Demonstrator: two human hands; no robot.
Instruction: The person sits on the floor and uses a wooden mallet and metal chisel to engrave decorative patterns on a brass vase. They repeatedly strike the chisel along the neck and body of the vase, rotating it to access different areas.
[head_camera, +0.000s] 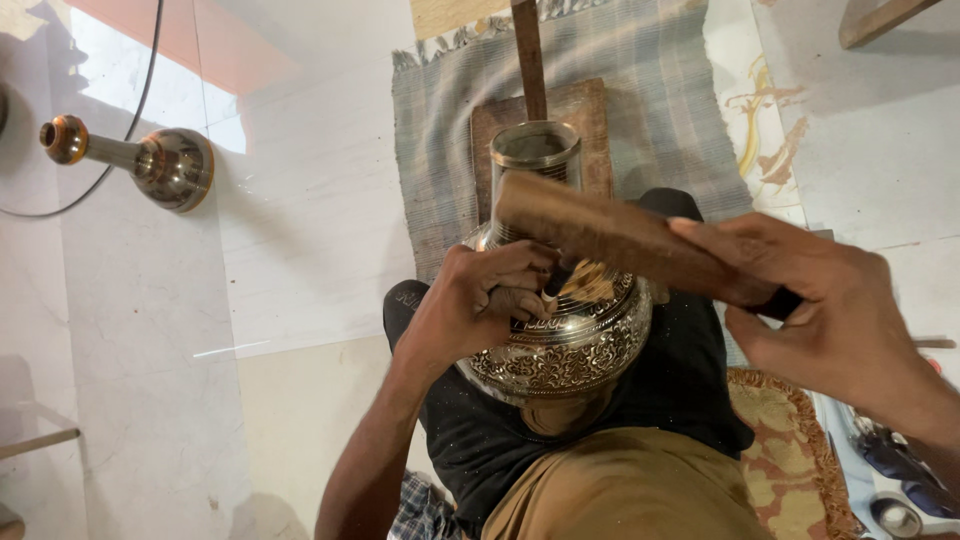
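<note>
An engraved metal vase (565, 345) with a round belly and a narrow open neck lies tilted across my lap on a black cloth (680, 390). My left hand (478, 300) is closed on a small tool whose tip presses against the vase's shoulder. My right hand (830, 305) grips a flat wooden mallet (610, 235) by its end, and the mallet's face is over the tool, just above my left fingers. The tool itself is mostly hidden by the fingers.
A wooden block (590, 110) with an upright wooden stick (528, 55) rests on a grey woven mat (640, 70) ahead. A shiny metal piece with a long stem (150, 160) lies on the pale floor at left. A patterned rug (790, 440) is at right.
</note>
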